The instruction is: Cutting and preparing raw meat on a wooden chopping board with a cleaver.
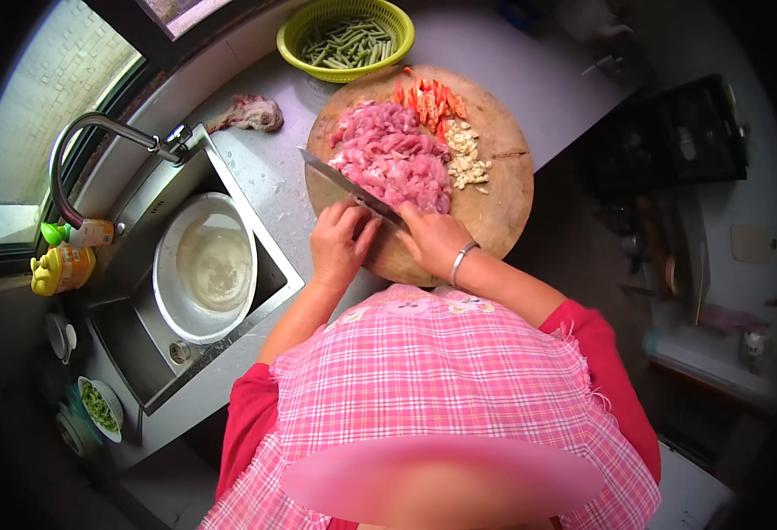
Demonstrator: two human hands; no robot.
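Note:
My right hand (433, 237) grips a kitchen knife (348, 185), its wide blade slanting up and left over a round wooden cutting board (504, 212). With curled fingers, my left hand (340, 242) is against the near side of the blade; whether a scrap of meat is between the fingers is hidden. Just beyond the blade lies a heap of sliced raw pink meat (395, 156). Cut red chillies (431, 103) sit at the board's far side, and chopped garlic (468, 156) lies to the right of the meat.
A yellow-green basket (287, 56) of cut green beans (352, 43) stands behind the board. Left are a meaty bone (249, 114), a steel sink (123, 331) holding a metal basin of water (213, 265), a faucet (107, 122), bottles (63, 268) and a bowl of chopped greens (100, 407).

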